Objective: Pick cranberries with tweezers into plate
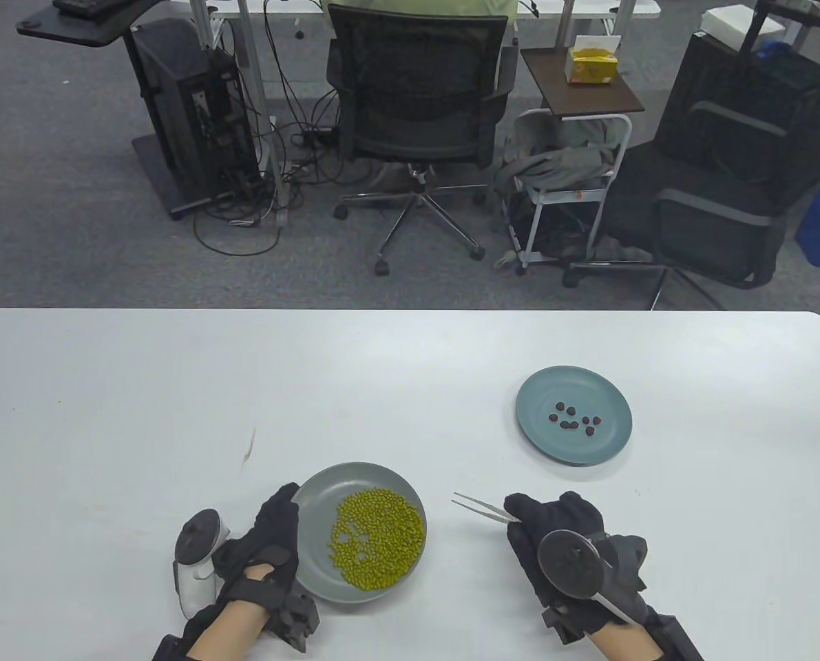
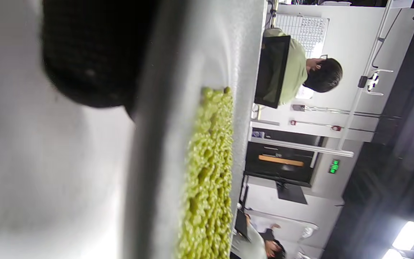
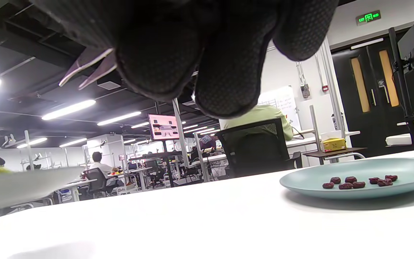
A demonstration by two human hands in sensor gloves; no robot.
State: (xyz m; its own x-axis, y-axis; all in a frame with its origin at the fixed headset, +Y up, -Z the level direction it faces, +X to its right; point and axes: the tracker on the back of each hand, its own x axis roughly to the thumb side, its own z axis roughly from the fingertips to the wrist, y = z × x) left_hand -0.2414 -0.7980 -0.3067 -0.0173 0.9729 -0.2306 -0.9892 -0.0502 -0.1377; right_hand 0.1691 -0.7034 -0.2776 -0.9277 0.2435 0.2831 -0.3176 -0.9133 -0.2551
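1. Cranberries [image 1: 573, 418]: a small cluster of dark red pieces on the blue-green plate [image 1: 544, 392], toward the counter's right side, between its far and near edges. No red pieces show among the green beans [image 1: 379, 539] in the grey plate [image 1: 327, 485] near the near edge. Judgement: sorting looks close to done, or any leftovers are buried.
2. Tweezers [image 1: 482, 508]: held by the right hand [image 1: 554, 530], tips slightly apart and carrying nothing, pointing toward the grey plate, well apart from the blue-green one.
3. Left hand [image 1: 265, 544]: fingers rest against the grey plate's left rim, steadying it; cannot tell how firmly.
4. Risk: probing the bean heap for a hidden berry may flick beans over the low rim onto the counter [image 1: 107, 413].
5. Risk: a bean pinched with, or instead of, a berry would contaminate the blue-green plate.
6. Risk: weak pinch on a wrinkled berry; it could drop in the open stretch between plates.
7. Risk: a push from the tips could slide the grey plate if the left hand lifts.
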